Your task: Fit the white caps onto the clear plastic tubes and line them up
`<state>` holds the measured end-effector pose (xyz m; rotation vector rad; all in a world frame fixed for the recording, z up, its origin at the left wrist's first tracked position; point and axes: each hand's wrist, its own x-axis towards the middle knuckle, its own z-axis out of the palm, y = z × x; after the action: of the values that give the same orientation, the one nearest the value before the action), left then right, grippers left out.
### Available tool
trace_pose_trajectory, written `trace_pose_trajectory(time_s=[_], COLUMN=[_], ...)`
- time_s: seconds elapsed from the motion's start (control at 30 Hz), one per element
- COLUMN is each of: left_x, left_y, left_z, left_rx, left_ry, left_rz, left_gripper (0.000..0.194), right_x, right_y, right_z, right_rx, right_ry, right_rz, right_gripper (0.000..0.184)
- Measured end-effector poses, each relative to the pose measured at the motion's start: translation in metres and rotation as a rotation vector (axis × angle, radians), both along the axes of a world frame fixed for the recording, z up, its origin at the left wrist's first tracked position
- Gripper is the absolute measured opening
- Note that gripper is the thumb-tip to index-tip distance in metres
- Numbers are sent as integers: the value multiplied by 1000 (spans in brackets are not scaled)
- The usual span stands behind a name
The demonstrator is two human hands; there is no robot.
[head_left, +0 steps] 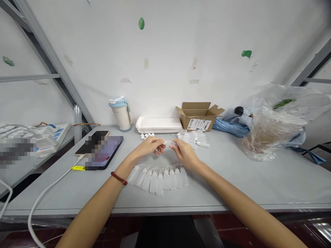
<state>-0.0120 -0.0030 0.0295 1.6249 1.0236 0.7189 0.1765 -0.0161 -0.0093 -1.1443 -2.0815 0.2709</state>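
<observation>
A small translucent plastic bottle (169, 143) spans the gap between my two hands above the table. My left hand (150, 147) pinches its left end with thumb and fingertips; whether a cap is in those fingers I cannot tell. Around the other end my right hand (188, 155) is closed. Nearer to me lies a fanned row of several similar flat bottles (159, 184) with thin curved tubes at their tops. Behind my right hand is a loose pile of more bottles (192, 137). Small white caps (147, 136) lie just beyond my left hand.
Against the wall stand a cup with a blue lid (122, 115), a stack of white trays (159, 124) and an open cardboard box (198, 119). Two phones (104, 155) and a white cable (51, 186) are at left. Blue cloth (230, 127) and a plastic bag (269, 137) sit at right.
</observation>
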Motion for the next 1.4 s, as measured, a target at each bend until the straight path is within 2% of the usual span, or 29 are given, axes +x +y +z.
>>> trace_pose_trajectory(time_s=[0.13, 0.27, 0.43, 0.67, 0.73, 0.83, 0.93, 1.0, 1.07, 1.17, 1.3, 1.4], left_x=[-2, -6, -6, -3, -9, -29, -50, -59, -61, -59, -56, -56], left_y=[0, 0, -2, -5, -2, 8, 24, 32, 38, 43, 46, 47], left_z=[0, 3, 6, 8, 10, 11, 3, -5, -14, -25, -32, -35], left_rx=[80, 184, 253, 287, 297, 309, 462, 556, 594, 631, 659, 655], left_ry=[27, 98, 143, 161, 171, 246, 585, 772, 836, 820, 757, 748], left_rz=[-56, -109, -101, -82, -33, 153, 407, 487, 476, 384, 288, 268], left_gripper=[40, 35, 26, 25, 26, 35, 29, 29, 32, 35, 33, 30], right_x=[-1, -3, -4, -4, -2, 6, 19, 26, 32, 37, 45, 51], right_y=[-4, -8, -6, -4, -4, -1, 7, 14, 21, 31, 41, 49], right_z=[6, 9, 8, 7, 11, 19, 24, 23, 18, 8, -3, -9], right_rx=[-100, -226, -330, -442, -390, -175, -31, 16, 62, 110, 131, 154], right_ry=[104, 186, 262, 369, 389, 405, 372, 315, 251, 152, 57, 10], right_rz=[44, 59, 70, 113, 55, -137, -275, -311, -334, -385, -421, -420], right_gripper=[26, 30, 34, 40, 41, 38, 35, 37, 39, 41, 40, 40])
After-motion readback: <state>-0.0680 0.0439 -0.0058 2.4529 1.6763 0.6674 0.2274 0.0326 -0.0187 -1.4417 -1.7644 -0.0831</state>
